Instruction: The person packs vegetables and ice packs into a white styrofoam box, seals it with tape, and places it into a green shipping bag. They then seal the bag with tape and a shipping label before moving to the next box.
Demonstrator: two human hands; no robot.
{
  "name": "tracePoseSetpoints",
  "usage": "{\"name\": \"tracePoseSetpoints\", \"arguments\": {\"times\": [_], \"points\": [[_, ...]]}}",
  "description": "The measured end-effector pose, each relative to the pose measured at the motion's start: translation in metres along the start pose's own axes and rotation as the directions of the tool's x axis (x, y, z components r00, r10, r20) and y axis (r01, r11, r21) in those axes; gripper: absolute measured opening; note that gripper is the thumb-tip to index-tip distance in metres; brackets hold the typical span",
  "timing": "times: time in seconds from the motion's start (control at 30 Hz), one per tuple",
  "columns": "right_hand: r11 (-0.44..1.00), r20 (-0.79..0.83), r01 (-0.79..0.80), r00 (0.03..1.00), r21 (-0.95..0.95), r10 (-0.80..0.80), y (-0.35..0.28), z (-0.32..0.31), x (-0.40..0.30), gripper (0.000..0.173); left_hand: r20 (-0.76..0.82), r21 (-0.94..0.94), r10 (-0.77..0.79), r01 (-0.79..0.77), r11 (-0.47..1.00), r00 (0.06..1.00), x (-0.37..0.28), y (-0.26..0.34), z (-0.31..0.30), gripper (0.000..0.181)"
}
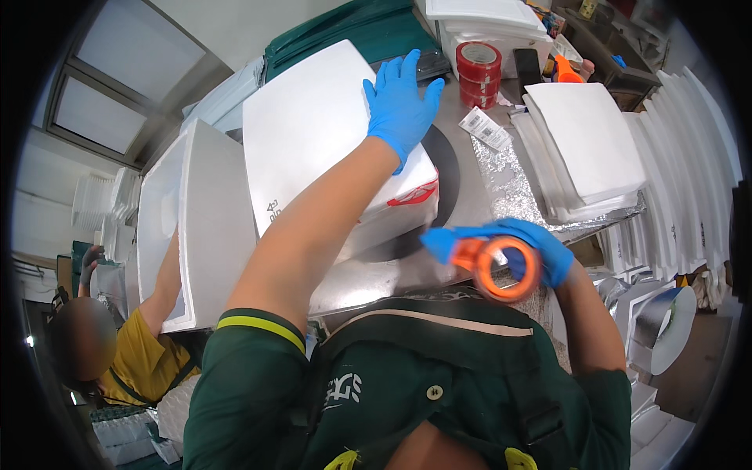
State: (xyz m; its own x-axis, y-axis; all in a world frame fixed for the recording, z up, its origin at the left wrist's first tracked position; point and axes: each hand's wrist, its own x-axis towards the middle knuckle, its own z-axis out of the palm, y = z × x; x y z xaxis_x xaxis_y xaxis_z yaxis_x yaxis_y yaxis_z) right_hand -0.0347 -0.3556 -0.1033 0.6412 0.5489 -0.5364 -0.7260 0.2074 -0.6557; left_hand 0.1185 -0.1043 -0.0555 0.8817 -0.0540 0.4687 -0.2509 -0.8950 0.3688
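My left hand, in a blue glove, lies palm down with spread fingers on the lid of a white foam box. Red tape marks the box's near right corner, its edge loosely wrinkled. Beneath the box shows a dark round plate on the metal table. My right hand, also gloved in blue, grips an orange tape dispenser close to my body, at the table's near edge. Motion blurs the dispenser, and some of my right fingers are hidden behind it.
Stacked red tape rolls, a phone, a printed label and white foam sheets lie right of the box. Another foam box stands tilted at left, with a co-worker's arm reaching inside. White foam lids line the right side.
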Motion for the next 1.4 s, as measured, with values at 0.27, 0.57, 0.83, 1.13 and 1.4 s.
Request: {"name": "tracePoseSetpoints", "arguments": {"times": [0.27,0.57,0.83,1.13,1.4], "points": [[0.600,0.289,0.367,0.930,-0.711,-0.227,-0.053,0.097,0.035,0.034,0.028,-0.390,-0.070,0.075,0.918,0.997,-0.006,-0.019,-0.040,0.054],[-0.134,0.246,0.209,0.753,-0.969,-0.610,-0.086,0.084,0.086,0.030,0.107,-0.665,-0.652,0.542,0.515,0.751,-0.101,-0.192,-0.166,0.065],[-0.426,0.496,0.336,0.793,-0.840,-0.355,-0.056,0.098,0.087,0.031,0.229,-0.256,-0.535,0.580,0.773,0.813,-0.135,-0.157,-0.162,0.059],[0.103,0.143,0.224,0.852,-0.969,-0.504,-0.107,0.087,0.008,0.024,0.103,-0.440,-0.393,0.397,0.806,0.914,-0.126,-0.087,-0.198,0.049],[-0.246,0.616,0.812,0.169,-0.529,-0.769,-0.149,0.091,0.039,0.024,0.453,-0.887,-0.210,0.462,-0.010,0.866,-0.120,-0.018,-0.167,0.055]]}}
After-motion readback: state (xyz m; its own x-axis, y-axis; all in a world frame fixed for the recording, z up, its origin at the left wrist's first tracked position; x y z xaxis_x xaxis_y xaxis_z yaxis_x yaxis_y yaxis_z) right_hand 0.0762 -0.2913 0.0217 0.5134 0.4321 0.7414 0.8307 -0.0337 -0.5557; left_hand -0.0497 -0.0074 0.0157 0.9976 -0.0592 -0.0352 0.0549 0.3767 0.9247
